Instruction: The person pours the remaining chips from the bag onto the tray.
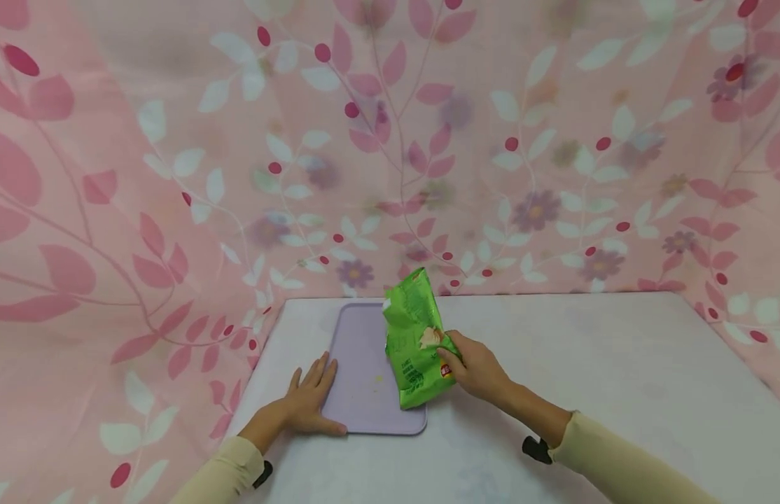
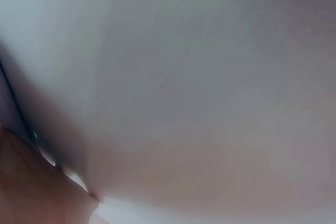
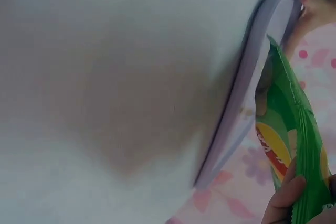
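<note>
Two bare hands work at the table (image 1: 592, 392) in my head view, and from where I sit I can read both of them. On the right, I see the right hand (image 1: 475, 364) gripping a green snack bag (image 1: 407, 350) by its right edge, thumb on the near face and fingers curled behind. My right wrist view backs this up: the bag's crimped edge is pinched between thumb and fingers, with a yellow and red label beside the grip. The bag leans at a tilt over the right side of a lilac tray (image 1: 358, 392), hiding part of its surface and rim; I cannot tell whether it touches the tray. A few yellowish crumbs (image 1: 379, 379) lie on the tray, just left of the bag's lower part.

On the left, I see the left hand (image 1: 310, 404) spread with its fingers straight and holding nothing, resting at the tray's near left corner, fingertips at the left rim and thumb by the near one. My left wrist view gives me mostly blurred pale surface, with a strip of the hand low in the corner.

Cream sleeves (image 1: 623, 455) cover both forearms, a black device (image 1: 537, 450) sits under each wrist, and a pink floral cloth (image 1: 428, 154) hangs behind the table
</note>
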Motion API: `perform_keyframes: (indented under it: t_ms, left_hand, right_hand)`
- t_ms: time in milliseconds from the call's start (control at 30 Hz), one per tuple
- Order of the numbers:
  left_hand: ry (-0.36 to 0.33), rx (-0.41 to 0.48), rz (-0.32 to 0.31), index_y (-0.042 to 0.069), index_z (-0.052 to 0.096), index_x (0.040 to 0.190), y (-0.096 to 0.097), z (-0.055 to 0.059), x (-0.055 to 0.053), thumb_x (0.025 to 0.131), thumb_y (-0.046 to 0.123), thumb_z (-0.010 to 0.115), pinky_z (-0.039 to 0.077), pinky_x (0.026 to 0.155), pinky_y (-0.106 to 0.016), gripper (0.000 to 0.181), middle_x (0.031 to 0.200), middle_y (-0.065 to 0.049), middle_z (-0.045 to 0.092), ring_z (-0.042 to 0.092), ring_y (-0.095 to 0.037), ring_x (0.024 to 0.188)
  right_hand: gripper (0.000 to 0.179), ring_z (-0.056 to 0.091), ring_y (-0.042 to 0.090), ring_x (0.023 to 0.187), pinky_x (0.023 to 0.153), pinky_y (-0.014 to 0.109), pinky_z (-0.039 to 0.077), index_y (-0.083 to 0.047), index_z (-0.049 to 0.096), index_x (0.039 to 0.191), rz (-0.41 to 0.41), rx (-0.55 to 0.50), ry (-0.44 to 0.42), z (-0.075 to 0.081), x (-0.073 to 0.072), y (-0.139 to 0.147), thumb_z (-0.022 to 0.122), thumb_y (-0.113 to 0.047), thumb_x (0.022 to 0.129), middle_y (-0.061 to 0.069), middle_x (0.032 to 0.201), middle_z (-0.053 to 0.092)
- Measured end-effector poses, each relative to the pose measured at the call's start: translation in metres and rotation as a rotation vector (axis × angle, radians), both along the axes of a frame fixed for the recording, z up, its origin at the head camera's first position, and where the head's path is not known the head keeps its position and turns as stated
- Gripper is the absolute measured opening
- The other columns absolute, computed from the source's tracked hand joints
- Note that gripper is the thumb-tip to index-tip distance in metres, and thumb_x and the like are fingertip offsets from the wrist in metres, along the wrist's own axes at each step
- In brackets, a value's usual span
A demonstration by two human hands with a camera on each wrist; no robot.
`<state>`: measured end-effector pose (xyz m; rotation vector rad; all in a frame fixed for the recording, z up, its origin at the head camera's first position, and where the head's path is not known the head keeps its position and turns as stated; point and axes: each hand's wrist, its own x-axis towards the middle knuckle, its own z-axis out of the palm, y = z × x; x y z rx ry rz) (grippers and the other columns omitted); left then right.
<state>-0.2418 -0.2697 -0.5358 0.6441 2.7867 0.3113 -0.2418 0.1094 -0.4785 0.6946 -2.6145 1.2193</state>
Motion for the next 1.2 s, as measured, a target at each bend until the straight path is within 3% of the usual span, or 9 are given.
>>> perform_keyframes:
  t_ms: [133,300,467,633,733,867,967,1200]
  left_hand:
    - [-0.008,-0.009,0.01,0.004,0.005,0.159,0.0,-0.003,-0.001,0.065,0.085,0.066,-0.001,0.115,-0.069,0.137,0.165,-0.02,-0.007,0.001,-0.041,0.153]
    - [-0.014,-0.014,0.024,0.006,0.005,0.159,-0.003,-0.006,-0.001,0.063,0.087,0.064,-0.002,0.115,-0.068,0.139,0.166,-0.019,-0.008,0.0,-0.039,0.153]
    - [-0.011,-0.019,0.016,0.007,0.005,0.159,-0.004,-0.007,-0.001,0.063,0.089,0.062,-0.001,0.115,-0.069,0.139,0.166,-0.019,-0.007,0.001,-0.04,0.153]
    - [-0.003,-0.015,0.012,0.008,0.006,0.16,-0.002,-0.005,-0.002,0.063,0.088,0.063,-0.001,0.115,-0.068,0.139,0.166,-0.018,-0.007,0.0,-0.039,0.154]
    - [-0.004,-0.004,0.019,0.007,0.007,0.159,-0.003,-0.005,-0.002,0.063,0.086,0.065,0.0,0.115,-0.069,0.138,0.166,-0.019,-0.007,0.001,-0.039,0.153]
    - [-0.022,0.023,0.015,0.005,0.007,0.159,-0.002,-0.007,0.002,0.064,0.084,0.067,0.0,0.114,-0.07,0.137,0.166,-0.02,-0.007,0.001,-0.041,0.153]
    - [-0.025,0.011,0.012,0.006,0.006,0.159,0.0,-0.006,0.003,0.064,0.086,0.065,0.0,0.115,-0.069,0.137,0.166,-0.02,-0.007,0.001,-0.041,0.153]
    - [-0.003,-0.007,0.021,0.007,0.008,0.159,0.001,-0.001,-0.001,0.063,0.084,0.068,0.001,0.115,-0.069,0.137,0.166,-0.019,-0.005,0.002,-0.04,0.153]
  right_hand:
    - [0.023,0.045,0.002,0.057,0.053,0.021,0.04,-0.008,0.058,0.121,-0.018,0.008,-0.017,-0.009,0.002,-0.005,0.056,-0.02,0.102,-0.009,0.067,0.05]
    - [0.024,0.045,0.001,0.058,0.055,0.021,0.041,-0.009,0.058,0.122,-0.005,0.03,0.0,-0.006,0.0,-0.007,0.056,-0.023,0.102,-0.01,0.069,0.05]
    - [0.023,0.045,0.0,0.058,0.053,0.021,0.042,-0.008,0.059,0.12,-0.002,0.026,0.093,0.014,-0.003,-0.009,0.057,-0.022,0.101,-0.009,0.069,0.051]
    - [0.016,0.045,0.006,0.057,0.051,0.023,0.04,-0.007,0.061,0.112,-0.068,-0.075,0.205,0.04,-0.005,-0.016,0.061,-0.015,0.098,-0.004,0.07,0.053]
    - [0.016,0.044,0.004,0.056,0.051,0.022,0.039,-0.008,0.061,0.112,-0.05,-0.043,0.166,0.038,-0.007,-0.024,0.059,-0.018,0.099,-0.005,0.067,0.051]
    - [0.018,0.044,0.001,0.053,0.051,0.021,0.038,-0.012,0.062,0.114,-0.004,0.082,0.033,0.021,-0.006,-0.029,0.057,-0.023,0.101,-0.01,0.064,0.049]
    - [0.015,0.046,0.003,0.053,0.05,0.021,0.04,-0.013,0.061,0.112,-0.008,0.111,-0.015,0.014,-0.005,-0.029,0.058,-0.022,0.101,-0.01,0.064,0.05]
    - [0.018,0.045,0.002,0.054,0.05,0.02,0.039,-0.011,0.061,0.114,-0.008,0.093,0.028,0.021,-0.009,-0.026,0.058,-0.022,0.1,-0.009,0.064,0.051]
